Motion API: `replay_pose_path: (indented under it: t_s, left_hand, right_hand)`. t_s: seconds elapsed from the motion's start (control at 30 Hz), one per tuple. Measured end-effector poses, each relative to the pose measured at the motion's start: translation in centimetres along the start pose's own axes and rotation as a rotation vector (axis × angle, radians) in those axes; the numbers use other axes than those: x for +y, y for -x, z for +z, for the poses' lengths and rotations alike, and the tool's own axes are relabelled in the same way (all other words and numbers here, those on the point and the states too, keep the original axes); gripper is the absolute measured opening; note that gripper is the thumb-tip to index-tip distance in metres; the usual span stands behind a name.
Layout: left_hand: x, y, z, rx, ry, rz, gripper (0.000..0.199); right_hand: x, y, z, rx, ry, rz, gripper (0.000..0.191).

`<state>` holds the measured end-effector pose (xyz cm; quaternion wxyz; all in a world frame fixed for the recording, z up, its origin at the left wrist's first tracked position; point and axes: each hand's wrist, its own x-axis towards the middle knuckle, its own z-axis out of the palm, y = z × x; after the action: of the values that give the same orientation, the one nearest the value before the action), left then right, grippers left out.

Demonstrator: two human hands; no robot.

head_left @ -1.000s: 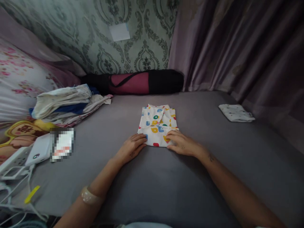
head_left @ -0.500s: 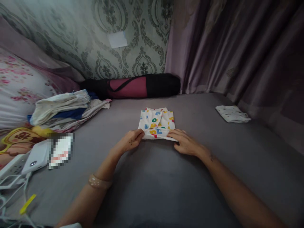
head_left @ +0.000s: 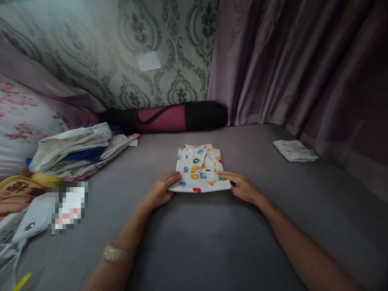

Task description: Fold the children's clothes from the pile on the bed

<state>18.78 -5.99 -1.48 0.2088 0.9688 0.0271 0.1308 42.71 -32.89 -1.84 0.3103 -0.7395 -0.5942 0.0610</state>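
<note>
A small white printed garment (head_left: pixel 197 171), patterned in blue, yellow, red and green, lies folded on the grey bed sheet (head_left: pixel 194 242). Its sides are turned in over the middle, and the near part spreads wider toward me. My left hand (head_left: pixel 162 190) grips the left edge near the front corner, fingers on top of the cloth. At the right edge, my right hand (head_left: pixel 242 186) holds the other front corner, its index finger stretched over the fabric and its thumb mostly hidden. I cannot make out which kind of garment it is.
A folded white cloth (head_left: pixel 295 151) lies at the right. A clothes pile (head_left: pixel 75 147) and floral pillow (head_left: pixel 21 117) are at the left, near a white power bank (head_left: pixel 33 218) with cables. A black and maroon bag (head_left: pixel 163 118) lies along the wall.
The garment's near part now extends farther toward me and lies more open. Both hands have moved slightly outward, staying at its side edges. The view has tilted up a little.
</note>
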Motion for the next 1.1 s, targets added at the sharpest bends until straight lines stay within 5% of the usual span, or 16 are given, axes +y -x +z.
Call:
replay_pose_path:
  t_s: [0.3, 0.53, 0.93, 1.1]
  left_hand:
    - [-1.4, -0.7, 0.6, -0.032, 0.107, 0.067, 0.052]
    - [-0.8, 0.1, -0.5, -0.062, 0.311, 0.055, 0.045]
    - [4.1, 1.4, -5.3, -0.428, 0.576, -0.095, 0.043]
    - [6.4, 1.4, -7.1, -0.509, 0.643, -0.168, 0.037]
  right_hand:
    - [0.7, 0.2, 0.5, -0.089, 0.081, 0.015, 0.047]
    - [-1.5, -0.1, -2.7, -0.235, -0.064, 0.101, 0.045]
    - [-6.4, 0.7, -6.7, -0.69, -0.443, 0.174, 0.036]
    - [-7.1, 0.8, -7.2, -0.751, -0.523, 0.24, 0.026]
